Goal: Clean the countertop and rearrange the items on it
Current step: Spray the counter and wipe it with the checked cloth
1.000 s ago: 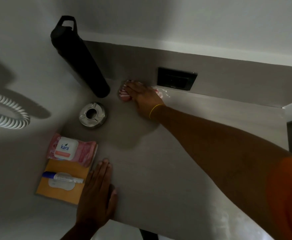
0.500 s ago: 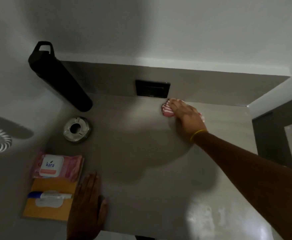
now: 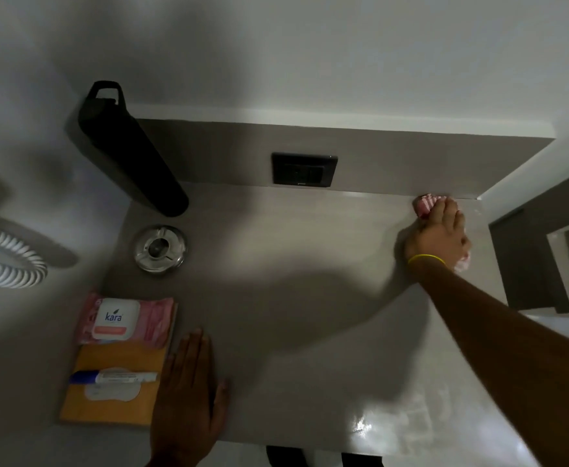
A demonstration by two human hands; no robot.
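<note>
My right hand (image 3: 440,241) presses a pink striped cloth (image 3: 424,205) flat on the grey countertop (image 3: 293,264), in its far right corner against the back panel. Most of the cloth is hidden under the hand. My left hand (image 3: 188,396) lies flat, fingers together, on the countertop's near left part, holding nothing. Along the left side stand a tall black bottle (image 3: 131,153), a round metal ashtray (image 3: 160,248), a pink wipes pack (image 3: 124,320) and an orange pack (image 3: 108,389) with a blue-and-white pen (image 3: 114,377) on it.
A black socket plate (image 3: 305,169) sits in the back panel. A white coiled cord (image 3: 6,261) lies on the white surface to the left. A dark cabinet edge (image 3: 529,257) drops off to the right of the countertop. The near right surface shines wet.
My right hand has slid the cloth along the back edge from near the bottle, past the socket, into the far right corner. The left hand has stayed flat in place.
</note>
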